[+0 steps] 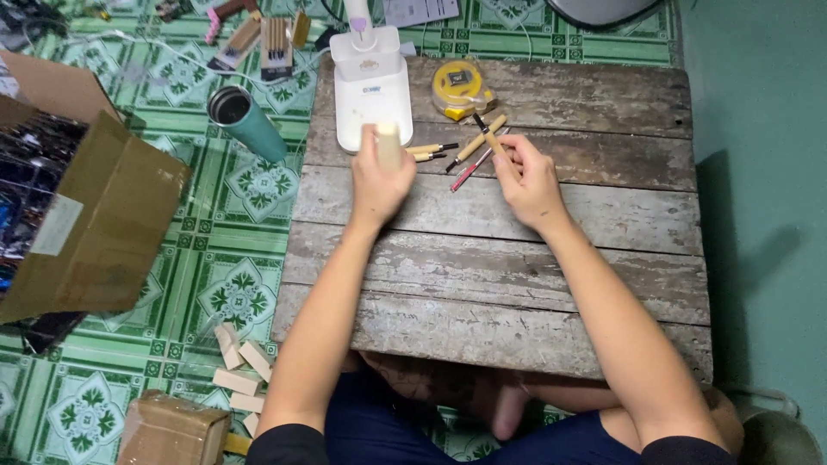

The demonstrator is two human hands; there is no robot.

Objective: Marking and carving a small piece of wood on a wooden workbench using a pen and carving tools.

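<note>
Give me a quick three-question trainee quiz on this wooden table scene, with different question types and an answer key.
1. True or false: the left hand holds a pale wooden block.
2. Which lies behind the right hand on the weathered plank table? A) yellow round tape measure B) green teapot C) red hammer
3. Fill in: the right hand's grip is on a wooden-handled carving ____.

Key: 1 true; 2 A; 3 tool.
</note>
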